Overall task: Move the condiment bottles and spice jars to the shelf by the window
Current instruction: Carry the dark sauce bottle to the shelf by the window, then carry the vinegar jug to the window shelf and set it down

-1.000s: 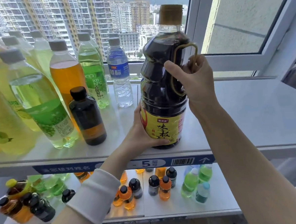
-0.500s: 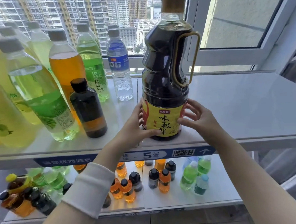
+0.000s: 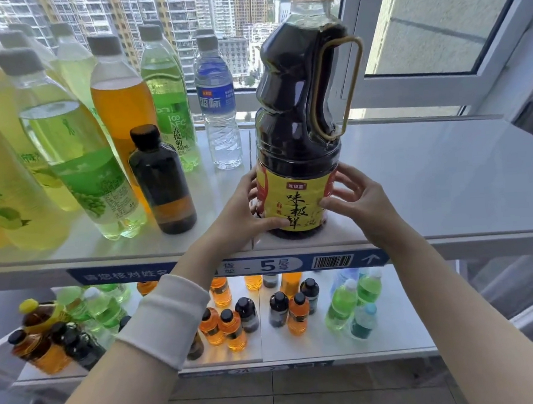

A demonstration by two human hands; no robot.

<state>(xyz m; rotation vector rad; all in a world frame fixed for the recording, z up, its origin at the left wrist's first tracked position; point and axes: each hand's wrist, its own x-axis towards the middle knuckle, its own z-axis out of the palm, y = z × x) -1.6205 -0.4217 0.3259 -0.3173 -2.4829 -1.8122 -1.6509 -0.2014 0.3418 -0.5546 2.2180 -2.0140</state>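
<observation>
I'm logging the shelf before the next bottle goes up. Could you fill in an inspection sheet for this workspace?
Surface: white top shelf below the window, with a blue label strip on its front edge.
Job's things: large dark sauce bottle with a yellow label and a loop handle, upright near the front edge.
Clutter: small dark bottle with a black cap; tall green, yellow and orange drink bottles; clear water bottle; small assorted bottles on the lower shelf.
Hands: left hand and right hand hold the sauce bottle's label from either side.
Cables: nothing seen.
Surroundings: open window frame; high-rise buildings outside.
</observation>
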